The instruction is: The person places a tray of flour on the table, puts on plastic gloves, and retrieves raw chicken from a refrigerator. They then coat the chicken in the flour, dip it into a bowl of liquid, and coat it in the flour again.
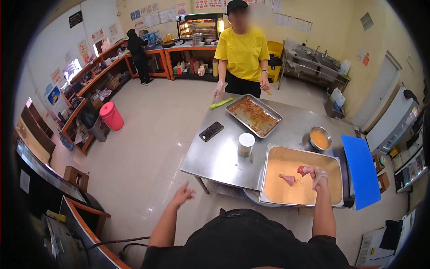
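Observation:
My right hand [320, 177], in a clear plastic glove, grips a raw drumstick [304, 170] above a deep metal tray [280, 197] at the table's near right. Another raw drumstick [288, 180] lies on the pale surface inside that tray, left of the held one. My left hand [183, 194] is bare and hangs over the floor, left of the table's front edge, its fingers apart and holding nothing. To the tray's upper left stands a white-topped canister [246, 144]. A metal bowl of orange liquid [320, 138] sits beyond the tray's far right side.
A shallow tray of reddish crumbs [255, 115] lies across the steel table [215, 154], near a black phone [211, 131]. Behind it, a person in yellow [244, 54] has one gloved hand by a green item [221, 103]. A blue board [361, 168] stands at right.

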Demonstrator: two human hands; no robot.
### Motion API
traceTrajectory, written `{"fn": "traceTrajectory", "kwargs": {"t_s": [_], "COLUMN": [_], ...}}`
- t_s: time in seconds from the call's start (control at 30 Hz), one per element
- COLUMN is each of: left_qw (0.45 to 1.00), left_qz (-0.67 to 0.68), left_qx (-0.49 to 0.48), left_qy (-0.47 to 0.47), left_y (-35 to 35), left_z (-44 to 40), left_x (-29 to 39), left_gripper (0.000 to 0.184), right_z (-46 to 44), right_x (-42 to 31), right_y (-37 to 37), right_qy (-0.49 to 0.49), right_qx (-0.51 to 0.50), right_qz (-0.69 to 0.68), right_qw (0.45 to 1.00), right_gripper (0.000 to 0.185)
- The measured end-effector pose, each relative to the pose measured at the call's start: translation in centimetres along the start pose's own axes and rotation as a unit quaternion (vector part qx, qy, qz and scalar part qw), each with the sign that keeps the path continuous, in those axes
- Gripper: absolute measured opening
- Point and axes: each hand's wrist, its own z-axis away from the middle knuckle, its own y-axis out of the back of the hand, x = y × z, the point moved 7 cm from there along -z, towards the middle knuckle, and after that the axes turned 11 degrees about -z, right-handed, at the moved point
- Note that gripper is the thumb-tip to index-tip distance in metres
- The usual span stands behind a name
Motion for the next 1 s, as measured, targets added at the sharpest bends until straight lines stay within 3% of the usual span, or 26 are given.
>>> {"fn": "traceTrajectory", "kwargs": {"t_s": [0.13, 0.17, 0.2, 0.23, 0.27, 0.3, 0.43, 0.63, 0.9, 1.0], "left_qw": [0.969, 0.960, 0.966, 0.925, 0.853, 0.852, 0.887, 0.933, 0.969, 0.966], "left_qz": [0.101, 0.082, -0.127, -0.335, -0.443, -0.398, -0.217, -0.053, 0.001, 0.024], "left_qx": [0.151, 0.127, 0.077, 0.043, -0.075, -0.099, -0.046, 0.050, 0.115, 0.104], "left_qy": [0.168, 0.235, 0.210, 0.176, 0.264, 0.324, 0.404, 0.353, 0.217, 0.235], "left_y": [-0.8, -1.6, -1.7, -1.9, -3.5, -3.7, -3.7, -3.7, -2.5, -2.8], "left_z": [6.7, 9.4, 11.2, 13.1, 15.5, 19.3, 24.3, 18.5, 9.2, 9.0], "left_x": [-19.6, -23.5, -30.5, -35.1, -36.8, -39.4, -38.5, -33.5, -24.9, -24.7], "left_gripper": [0.059, 0.057, 0.055, 0.054, 0.053, 0.053, 0.052, 0.052, 0.052, 0.053], "right_z": [-1.0, -1.8, -1.9, -1.6, -1.0, -0.5, -1.0, -1.6, -2.5, -1.4], "right_x": [0.9, 1.8, 2.6, 2.1, 1.7, 1.3, 1.9, 3.0, 2.8, 1.6], "right_y": [-0.2, 0.5, 1.1, 0.5, -0.5, -1.5, -1.3, -0.8, -0.8, -1.9], "right_qy": [0.014, 0.008, -0.005, -0.003, -0.003, -0.003, -0.023, -0.041, -0.036, -0.028], "right_qx": [0.031, 0.030, 0.032, 0.032, 0.032, 0.031, 0.059, 0.056, 0.059, 0.063], "right_qz": [-0.003, 0.000, 0.005, 0.001, -0.002, -0.005, -0.012, 0.001, 0.020, 0.008], "right_qw": [0.999, 1.000, 0.999, 0.999, 0.999, 0.999, 0.998, 0.998, 0.997, 0.998], "right_gripper": [0.022, 0.022, 0.022, 0.021, 0.021, 0.021, 0.019, 0.016, 0.017, 0.016]}}
